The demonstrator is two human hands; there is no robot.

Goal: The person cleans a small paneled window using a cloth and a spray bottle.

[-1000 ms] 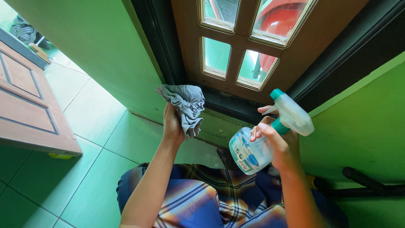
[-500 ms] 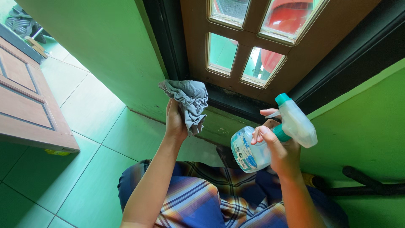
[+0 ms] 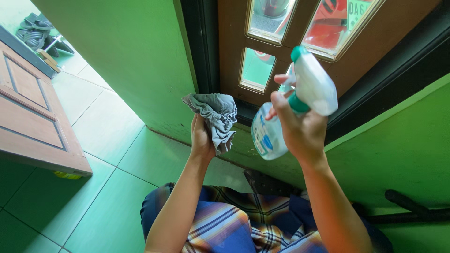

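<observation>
My left hand (image 3: pixel 201 138) grips a crumpled grey cloth (image 3: pixel 213 115), held up near the bottom left corner of a brown wooden window frame (image 3: pixel 229 56) with small glass panes. My right hand (image 3: pixel 295 129) holds a clear spray bottle (image 3: pixel 293 105) with a white head and teal nozzle, raised in front of the lower panes, a finger on the trigger. The nozzle points up toward the glass. My plaid-clad lap (image 3: pixel 234 225) fills the bottom of the view.
Green walls (image 3: pixel 136 51) flank the window. The floor is pale green tile (image 3: pixel 103 140). A brown panelled wooden door (image 3: pixel 33 122) lies at left, with sandals (image 3: pixel 35 30) beyond it. A black bar (image 3: pixel 412 206) runs along the lower right.
My right hand has lifted the spray bottle up and leftward, in front of the lower panes. The left hand and its cloth kept their place near the frame's corner.
</observation>
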